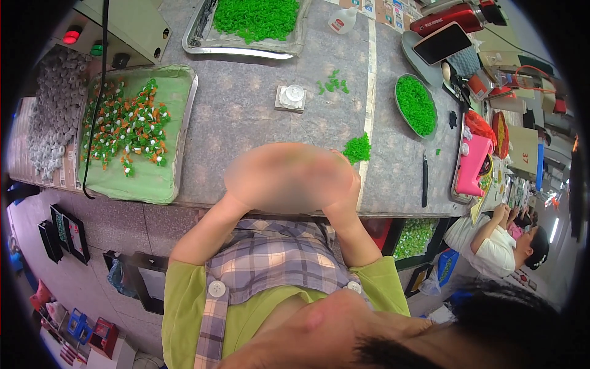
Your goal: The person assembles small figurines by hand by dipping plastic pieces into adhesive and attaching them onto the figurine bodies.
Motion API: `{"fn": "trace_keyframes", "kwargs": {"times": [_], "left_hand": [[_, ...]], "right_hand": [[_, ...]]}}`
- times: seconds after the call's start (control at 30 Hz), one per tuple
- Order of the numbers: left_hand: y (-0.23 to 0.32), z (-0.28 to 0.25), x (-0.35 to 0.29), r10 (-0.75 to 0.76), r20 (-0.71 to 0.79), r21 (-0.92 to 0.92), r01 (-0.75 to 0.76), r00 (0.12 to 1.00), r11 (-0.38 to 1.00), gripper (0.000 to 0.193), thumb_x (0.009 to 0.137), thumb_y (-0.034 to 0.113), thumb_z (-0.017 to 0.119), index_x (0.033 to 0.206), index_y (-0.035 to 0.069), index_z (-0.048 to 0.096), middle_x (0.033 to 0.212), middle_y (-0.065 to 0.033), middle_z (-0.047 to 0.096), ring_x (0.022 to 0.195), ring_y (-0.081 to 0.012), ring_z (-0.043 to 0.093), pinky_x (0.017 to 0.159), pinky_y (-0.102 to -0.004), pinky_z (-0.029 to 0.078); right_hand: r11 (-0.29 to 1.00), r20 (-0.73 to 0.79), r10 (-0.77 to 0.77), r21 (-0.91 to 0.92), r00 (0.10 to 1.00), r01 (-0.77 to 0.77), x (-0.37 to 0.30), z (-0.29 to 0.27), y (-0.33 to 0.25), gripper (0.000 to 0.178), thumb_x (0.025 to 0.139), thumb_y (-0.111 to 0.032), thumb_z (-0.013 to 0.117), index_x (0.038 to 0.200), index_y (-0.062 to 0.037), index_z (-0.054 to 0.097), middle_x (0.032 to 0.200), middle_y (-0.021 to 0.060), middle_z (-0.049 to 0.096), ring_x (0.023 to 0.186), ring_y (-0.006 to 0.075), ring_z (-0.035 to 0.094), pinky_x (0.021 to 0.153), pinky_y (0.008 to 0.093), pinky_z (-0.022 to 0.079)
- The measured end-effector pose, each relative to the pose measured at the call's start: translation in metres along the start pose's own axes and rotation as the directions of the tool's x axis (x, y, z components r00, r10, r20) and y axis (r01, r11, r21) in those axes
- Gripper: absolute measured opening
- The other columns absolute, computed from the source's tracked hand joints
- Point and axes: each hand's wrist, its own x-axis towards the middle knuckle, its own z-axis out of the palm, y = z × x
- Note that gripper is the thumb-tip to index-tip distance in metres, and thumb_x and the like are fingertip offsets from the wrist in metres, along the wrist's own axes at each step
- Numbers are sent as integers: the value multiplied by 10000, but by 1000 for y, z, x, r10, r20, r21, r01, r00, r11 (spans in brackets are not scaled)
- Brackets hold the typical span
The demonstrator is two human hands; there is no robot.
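My left hand (251,179) and my right hand (342,187) meet over the front edge of the grey table. A blur covers both, so neither the fingers nor anything between them can be made out. Just beyond my right hand lies a small heap of green plastic pieces (356,149). Farther out, several loose green pieces (334,83) are scattered. To their left a white round part (294,94) sits on a small square block (289,106). On the left, a pale green tray (175,98) holds many small green, orange and white assembled pieces.
A metal tray (239,53) of green pieces stands at the back, near a white bottle (342,22). On the right are an oval dish (407,123) of green pieces, a black pen (424,181) and a phone (442,43). Another person (495,246) sits far right.
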Motion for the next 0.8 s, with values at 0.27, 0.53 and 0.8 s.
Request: {"fn": "trace_keyframes", "kwargs": {"times": [0.27, 0.53, 0.8], "left_hand": [[-7, -4, 1, -65, 57, -199, 75, 996, 977, 256, 818, 44, 518, 1067, -12, 546, 989, -58, 591, 876, -101, 551, 788, -240, 434], [-6, -2, -1, -39, 22, -146, 42, 999, 988, 250, 818, 43, 523, 1063, 4, 558, 962, -32, 590, 863, -88, 545, 775, -225, 427], [8, 1, -4, 108, 42, 292, -116, 993, 950, 336, 799, 42, 552, 1134, 71, 541, 934, -16, 550, 866, -78, 520, 757, -210, 415]], "right_hand": [[987, -18, -109, -117, 994, 106, -1, 2, -2, 124, 668, -29, 678, 735, -25, 574, 683, 58, 557, 584, 158, 519, 515, 251, 413], [984, -6, -126, -124, 992, 125, -1, 3, 0, 111, 671, -11, 664, 726, -32, 570, 676, 60, 549, 575, 157, 512, 511, 255, 403], [769, 177, 336, 516, 925, -378, 1, -6, 22, 75, 773, -68, 604, 802, -22, 551, 746, 12, 578, 667, 72, 502, 598, 205, 397]]}}
